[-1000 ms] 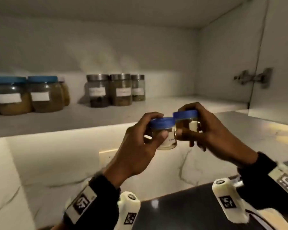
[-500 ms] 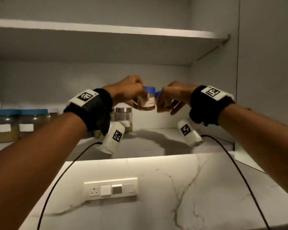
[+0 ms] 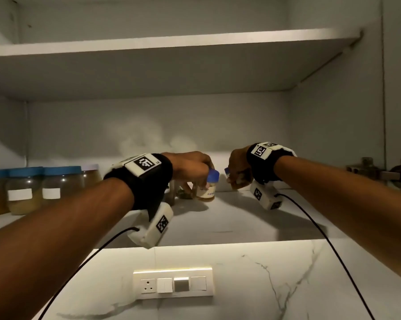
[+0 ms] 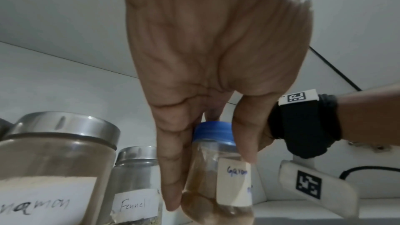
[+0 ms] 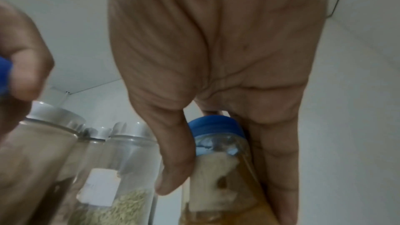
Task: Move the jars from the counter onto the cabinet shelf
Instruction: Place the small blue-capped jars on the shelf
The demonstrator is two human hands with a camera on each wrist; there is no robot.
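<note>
Jars: two small blue-lidded ones, both in hand over the lower cabinet shelf [image 3: 229, 218], not yet let go.

L→R:
- Far left on shelf: three larger blue-lid jars [image 3: 26, 190] w/ white labels, in a row.
- Steel-lid jars [image 4: 54, 160] just left of the left hand; labels read "…namon" and "Fennel".
- Left hand [image 3: 190, 168]: fingers curled down the sides of the left small jar [image 3: 207, 188], thumb on its label, i.e. a side pinch below the lid. Label starts "Gar…", rest unreadable. Base looks at or just above the shelf; contact cannot be told.
- Right hand [image 3: 237, 169]: thumb and fingers pinch the right small jar [image 5: 218, 163] by the body under its lid. Jar tilted in wrist view; mostly hidden behind the hand in head view.

Handling (judgement): clear rigid walls, prob. glass or hard plastic; part-filled w/ powder/granules, so light. Smooth sides = slippery, paper label gives some grip. Hold the body below the lid, not the lid alone. Treat as breakable; set down flat.

Surface/room: shelf white, smooth, hard, lit from under its front edge. Upper shelf [image 3: 171, 45] above limits headroom. Cabinet side wall to the right. Marble backsplash w/ switch plate [image 3: 173, 282] below.
</note>
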